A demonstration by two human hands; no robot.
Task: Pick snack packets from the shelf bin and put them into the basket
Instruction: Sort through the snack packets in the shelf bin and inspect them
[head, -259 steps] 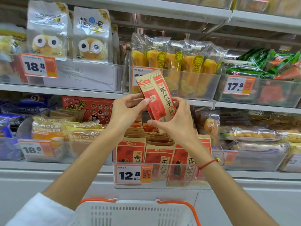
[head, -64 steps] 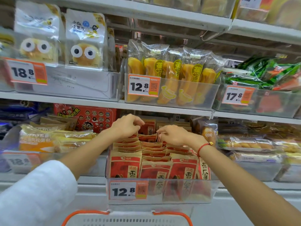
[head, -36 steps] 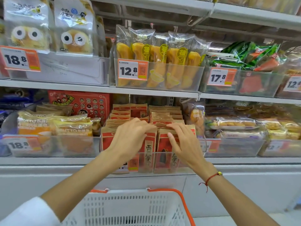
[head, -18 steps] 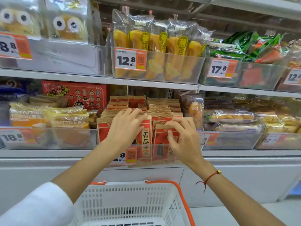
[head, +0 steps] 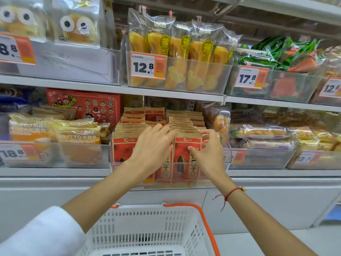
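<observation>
- At the shelf bin (head: 226, 157), your right hand (head: 209, 154) pinches the front packet (head: 186, 154); left hand (head: 151, 148) lies flat, fingers straight, holding nothing.
- Packet looks light, crinkly, slightly stiff; pinch its top seam, lift straight up toward the basket (head: 147, 228).

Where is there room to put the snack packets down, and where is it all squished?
The white basket below the hands shows bare floor between its walls. The clear bin is crammed: red packets stand edge to edge, with the left hand and right hand on the front ones. Neighbouring bins look full too.
</observation>
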